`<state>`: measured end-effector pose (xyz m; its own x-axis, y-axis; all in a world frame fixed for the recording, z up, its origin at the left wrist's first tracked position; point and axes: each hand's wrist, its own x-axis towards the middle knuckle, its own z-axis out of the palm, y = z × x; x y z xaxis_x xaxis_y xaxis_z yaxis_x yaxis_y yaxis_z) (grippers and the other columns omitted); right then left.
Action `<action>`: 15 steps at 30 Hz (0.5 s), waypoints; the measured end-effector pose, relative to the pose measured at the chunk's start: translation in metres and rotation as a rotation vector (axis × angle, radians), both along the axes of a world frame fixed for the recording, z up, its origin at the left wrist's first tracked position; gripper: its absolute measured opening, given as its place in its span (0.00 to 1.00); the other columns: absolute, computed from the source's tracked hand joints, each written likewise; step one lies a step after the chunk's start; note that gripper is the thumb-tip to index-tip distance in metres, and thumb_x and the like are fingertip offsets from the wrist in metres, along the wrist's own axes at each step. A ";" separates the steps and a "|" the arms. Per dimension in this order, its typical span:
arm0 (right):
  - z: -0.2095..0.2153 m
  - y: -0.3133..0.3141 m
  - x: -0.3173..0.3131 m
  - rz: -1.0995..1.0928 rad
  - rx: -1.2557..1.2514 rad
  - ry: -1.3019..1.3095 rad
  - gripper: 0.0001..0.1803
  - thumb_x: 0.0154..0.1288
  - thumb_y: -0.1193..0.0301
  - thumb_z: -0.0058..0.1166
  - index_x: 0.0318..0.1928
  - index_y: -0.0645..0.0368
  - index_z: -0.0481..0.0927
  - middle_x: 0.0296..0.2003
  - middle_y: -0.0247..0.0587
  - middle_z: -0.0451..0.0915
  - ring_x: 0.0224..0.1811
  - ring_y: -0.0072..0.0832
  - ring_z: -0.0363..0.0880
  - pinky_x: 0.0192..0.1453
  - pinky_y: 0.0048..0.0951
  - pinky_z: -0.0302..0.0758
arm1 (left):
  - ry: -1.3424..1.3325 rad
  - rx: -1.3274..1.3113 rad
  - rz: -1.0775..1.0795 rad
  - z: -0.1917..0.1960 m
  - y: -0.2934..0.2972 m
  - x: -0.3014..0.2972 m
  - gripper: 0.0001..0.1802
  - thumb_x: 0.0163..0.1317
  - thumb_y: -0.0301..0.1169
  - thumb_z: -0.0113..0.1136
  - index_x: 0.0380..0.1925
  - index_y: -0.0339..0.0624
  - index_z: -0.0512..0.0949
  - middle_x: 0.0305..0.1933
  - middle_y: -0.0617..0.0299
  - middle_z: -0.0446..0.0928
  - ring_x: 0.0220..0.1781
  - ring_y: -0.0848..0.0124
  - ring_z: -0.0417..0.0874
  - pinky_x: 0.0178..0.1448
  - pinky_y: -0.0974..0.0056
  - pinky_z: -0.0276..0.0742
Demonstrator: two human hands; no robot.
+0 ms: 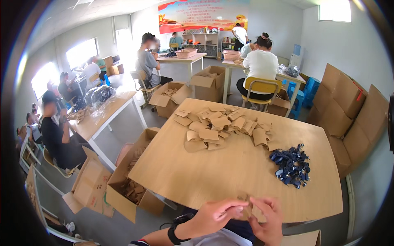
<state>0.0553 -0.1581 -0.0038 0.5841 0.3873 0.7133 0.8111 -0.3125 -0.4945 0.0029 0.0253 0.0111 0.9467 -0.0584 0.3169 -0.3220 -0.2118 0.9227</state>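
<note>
Close to the near edge of the table, my left hand (221, 212) and my right hand (267, 219) meet fingertip to fingertip. A small brown cardboard piece (248, 207) is pinched between them, mostly hidden by the fingers and slightly blurred. My left hand has its fingers closed on it; the thumb and forefinger of my right hand grip its other side. Ahead of the hands lies a loose heap of folded brown cardboard pieces (219, 123). To the right sits a pile of small dark blue items with shiny metal bits (290, 166), too tangled to name.
The wooden table (180, 168) has rounded corners. An open carton of brown pieces (135, 192) stands against its left side. Flattened cardboard boxes (340, 102) lean on the right wall. Other people sit at tables (119, 104) beyond, with more cartons (170, 98) between.
</note>
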 end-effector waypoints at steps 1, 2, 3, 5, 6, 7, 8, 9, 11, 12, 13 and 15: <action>0.011 -0.001 0.004 -0.167 -0.229 -0.165 0.24 0.48 0.84 0.63 0.49 0.61 0.82 0.29 0.42 0.82 0.29 0.36 0.82 0.33 0.29 0.78 | 0.008 -0.011 -0.025 -0.008 -0.004 0.004 0.11 0.69 0.21 0.53 0.48 0.31 0.80 0.37 0.53 0.85 0.38 0.67 0.89 0.41 0.68 0.84; 0.014 0.002 0.006 -0.121 -0.265 -0.195 0.23 0.41 0.80 0.64 0.45 0.58 0.84 0.30 0.42 0.82 0.32 0.42 0.83 0.36 0.34 0.78 | 0.204 -0.350 -0.200 -0.017 -0.009 0.003 0.11 0.71 0.23 0.51 0.48 0.30 0.79 0.37 0.52 0.85 0.38 0.66 0.89 0.42 0.67 0.84; 0.005 -0.002 0.004 -0.162 -0.268 -0.192 0.23 0.41 0.80 0.64 0.45 0.58 0.84 0.30 0.42 0.82 0.32 0.42 0.83 0.36 0.34 0.78 | 0.405 -0.678 -0.383 -0.025 -0.015 0.004 0.12 0.73 0.25 0.49 0.49 0.30 0.79 0.37 0.51 0.84 0.39 0.65 0.88 0.44 0.66 0.84; -0.017 -0.013 0.001 0.073 -0.164 0.135 0.27 0.39 0.74 0.65 0.47 0.54 0.83 0.35 0.38 0.84 0.36 0.35 0.84 0.39 0.32 0.79 | 0.381 -0.659 -0.432 -0.034 -0.024 0.000 0.15 0.75 0.30 0.47 0.51 0.29 0.77 0.38 0.47 0.84 0.41 0.63 0.88 0.45 0.66 0.83; -0.015 -0.018 0.002 0.118 -0.189 0.196 0.21 0.45 0.74 0.66 0.45 0.56 0.84 0.32 0.39 0.83 0.35 0.36 0.84 0.38 0.32 0.78 | 0.390 -0.559 -0.371 -0.030 -0.023 -0.003 0.16 0.75 0.30 0.47 0.53 0.30 0.76 0.37 0.49 0.84 0.39 0.65 0.87 0.45 0.66 0.83; -0.009 -0.021 -0.001 0.071 -0.191 0.196 0.21 0.45 0.74 0.66 0.45 0.56 0.84 0.32 0.39 0.83 0.35 0.36 0.84 0.38 0.32 0.78 | 0.395 -0.462 -0.306 -0.026 -0.021 -0.008 0.16 0.75 0.31 0.47 0.54 0.31 0.76 0.36 0.51 0.84 0.37 0.67 0.87 0.44 0.67 0.82; -0.002 -0.025 -0.004 0.177 -0.202 0.400 0.18 0.49 0.73 0.67 0.44 0.58 0.83 0.31 0.40 0.83 0.34 0.38 0.83 0.38 0.31 0.77 | 0.490 -0.363 -0.387 -0.019 -0.011 -0.009 0.15 0.74 0.29 0.49 0.54 0.34 0.77 0.36 0.54 0.84 0.35 0.68 0.86 0.42 0.68 0.81; 0.001 -0.030 -0.009 0.283 -0.201 0.607 0.15 0.53 0.71 0.67 0.42 0.59 0.83 0.30 0.41 0.83 0.34 0.40 0.83 0.37 0.30 0.77 | 0.581 -0.260 -0.468 -0.012 0.000 -0.007 0.15 0.72 0.27 0.51 0.55 0.37 0.78 0.35 0.57 0.84 0.32 0.69 0.86 0.40 0.68 0.81; -0.017 -0.041 -0.005 0.424 -0.207 0.711 0.17 0.57 0.67 0.68 0.44 0.61 0.82 0.28 0.42 0.83 0.31 0.37 0.83 0.36 0.29 0.76 | 0.273 0.056 -0.580 -0.002 0.004 0.005 0.14 0.71 0.26 0.54 0.54 0.41 0.79 0.35 0.59 0.84 0.31 0.70 0.85 0.38 0.68 0.80; -0.022 -0.041 -0.004 0.656 -0.240 0.808 0.16 0.55 0.67 0.70 0.42 0.62 0.82 0.29 0.41 0.83 0.30 0.34 0.82 0.36 0.29 0.76 | -0.060 0.358 -0.613 0.001 0.002 0.008 0.14 0.69 0.26 0.56 0.53 0.44 0.80 0.35 0.61 0.84 0.30 0.70 0.84 0.37 0.68 0.79; -0.024 -0.041 -0.006 0.897 -0.270 0.901 0.16 0.54 0.68 0.71 0.40 0.63 0.83 0.29 0.39 0.84 0.29 0.32 0.82 0.35 0.28 0.77 | -0.063 0.352 -0.631 -0.001 -0.002 0.012 0.14 0.69 0.26 0.56 0.53 0.44 0.80 0.35 0.61 0.84 0.30 0.70 0.84 0.37 0.68 0.79; -0.024 -0.035 -0.008 0.956 -0.192 0.979 0.17 0.54 0.65 0.72 0.40 0.61 0.83 0.26 0.39 0.82 0.24 0.20 0.79 0.28 0.26 0.73 | 0.121 0.165 -0.967 -0.009 -0.006 0.025 0.11 0.66 0.26 0.59 0.48 0.46 0.80 0.35 0.61 0.83 0.30 0.68 0.83 0.36 0.67 0.77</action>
<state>0.0475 -0.1932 -0.0281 0.2651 0.9623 0.0606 0.0971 0.0359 -0.9946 0.0279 0.0194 0.0020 0.4936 -0.8584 0.1393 -0.3294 -0.0363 0.9435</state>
